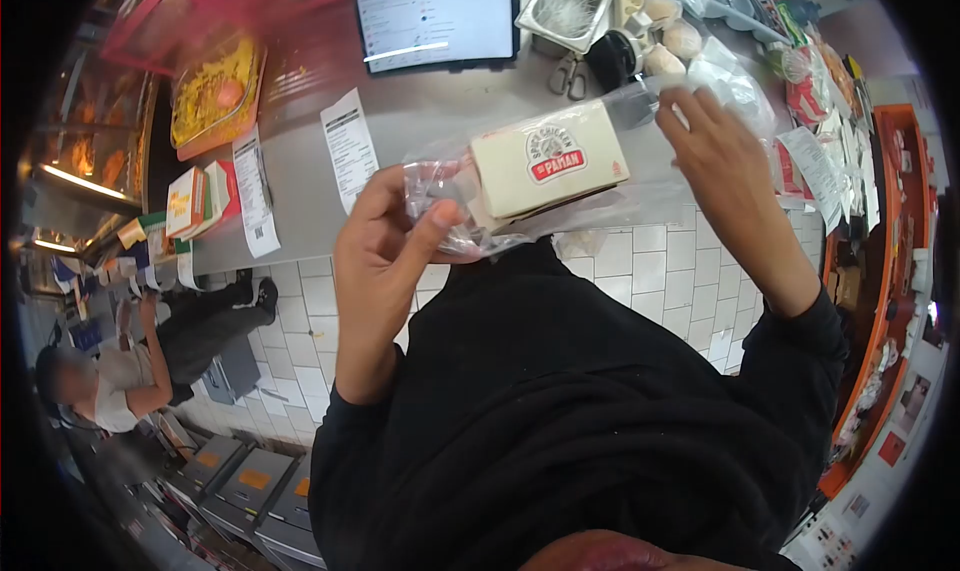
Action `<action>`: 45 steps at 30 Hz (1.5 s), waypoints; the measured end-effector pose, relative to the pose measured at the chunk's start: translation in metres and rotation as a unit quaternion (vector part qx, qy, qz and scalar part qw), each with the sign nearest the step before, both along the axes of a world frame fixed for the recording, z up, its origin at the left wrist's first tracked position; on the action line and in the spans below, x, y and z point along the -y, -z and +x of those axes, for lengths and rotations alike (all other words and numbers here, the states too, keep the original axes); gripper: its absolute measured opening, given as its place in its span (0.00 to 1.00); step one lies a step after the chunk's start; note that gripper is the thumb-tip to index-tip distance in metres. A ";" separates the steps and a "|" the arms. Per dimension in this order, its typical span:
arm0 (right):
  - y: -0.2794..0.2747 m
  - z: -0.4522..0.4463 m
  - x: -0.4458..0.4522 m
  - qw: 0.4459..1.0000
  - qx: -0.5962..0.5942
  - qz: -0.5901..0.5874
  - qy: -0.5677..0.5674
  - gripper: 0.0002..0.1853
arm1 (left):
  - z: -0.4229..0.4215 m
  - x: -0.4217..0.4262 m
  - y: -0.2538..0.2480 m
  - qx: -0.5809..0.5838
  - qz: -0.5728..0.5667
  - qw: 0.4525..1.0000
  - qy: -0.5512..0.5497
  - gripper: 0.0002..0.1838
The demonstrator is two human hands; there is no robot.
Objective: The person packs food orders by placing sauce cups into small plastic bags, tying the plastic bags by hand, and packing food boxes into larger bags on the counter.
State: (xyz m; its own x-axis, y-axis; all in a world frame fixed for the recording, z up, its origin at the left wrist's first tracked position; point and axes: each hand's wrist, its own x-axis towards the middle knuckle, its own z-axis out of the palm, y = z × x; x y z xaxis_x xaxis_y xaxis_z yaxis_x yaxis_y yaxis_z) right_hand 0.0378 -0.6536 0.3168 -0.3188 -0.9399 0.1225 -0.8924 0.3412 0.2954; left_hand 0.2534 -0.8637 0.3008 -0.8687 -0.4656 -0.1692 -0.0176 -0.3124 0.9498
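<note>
A cream cardboard food box (548, 163) with a red and grey printed logo lies flat inside a clear plastic bag (440, 186), above the counter's near edge. My left hand (385, 251) grips the bunched left end of the bag, thumb on top and fingers underneath. My right hand (720, 151) hovers off the right end of the box, beside the clear film. Its fingers are bent and spread apart, with nothing visible between them.
On the steel counter (300, 101) are a tablet (438, 23), paper receipts (349, 143), a metal container (567, 11), scissors (569, 78) and a tray of yellow food (215, 96). White packets (725, 76) lie at right. Another person (120, 381) stands at far left.
</note>
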 end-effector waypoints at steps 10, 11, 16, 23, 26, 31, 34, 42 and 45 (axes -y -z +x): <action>-0.035 -0.037 -0.012 0.746 0.618 -0.228 0.102 0.16 | -0.045 -0.016 -0.031 -0.058 -0.609 0.791 0.003 0.11; -0.020 -0.025 0.004 0.739 0.616 -0.271 -0.043 0.16 | -0.056 -0.022 -0.030 -0.078 -0.629 0.772 0.043 0.11; -0.003 -0.002 0.035 0.817 0.519 -0.137 -0.213 0.13 | -0.105 -0.023 0.017 -0.243 -0.453 0.851 0.106 0.30; -0.013 0.001 0.058 0.781 0.521 -0.065 -0.337 0.05 | -0.117 -0.062 0.094 0.062 -0.160 0.913 0.370 0.25; -0.029 -0.030 0.041 0.753 0.580 -0.113 -0.289 0.04 | -0.111 -0.058 0.104 0.051 -0.155 0.906 0.391 0.21; 0.007 -0.082 -0.007 0.752 0.483 -0.369 -0.257 0.11 | -0.121 -0.055 0.105 0.038 -0.182 0.904 0.385 0.18; 0.080 -0.085 -0.053 0.804 0.317 -0.494 -0.099 0.21 | -0.141 -0.050 0.089 -0.105 0.058 0.983 0.136 0.09; 0.144 -0.124 -0.025 0.849 0.093 -0.448 -0.264 0.39 | -0.203 0.018 0.023 -0.307 0.348 0.873 0.151 0.07; 0.089 -0.149 -0.017 0.782 0.248 -0.465 -0.333 0.51 | -0.212 0.030 0.005 -0.320 0.378 0.849 0.185 0.08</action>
State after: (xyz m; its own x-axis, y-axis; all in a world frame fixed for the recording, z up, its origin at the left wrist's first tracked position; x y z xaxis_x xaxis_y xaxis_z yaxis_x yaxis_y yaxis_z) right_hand -0.1110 -0.6364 0.2281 -0.0217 -0.4966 0.8677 -0.8898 -0.3861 -0.2433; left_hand 0.0411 -0.8933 0.2958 -0.9587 -0.1099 0.2624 0.1968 -0.9222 0.3329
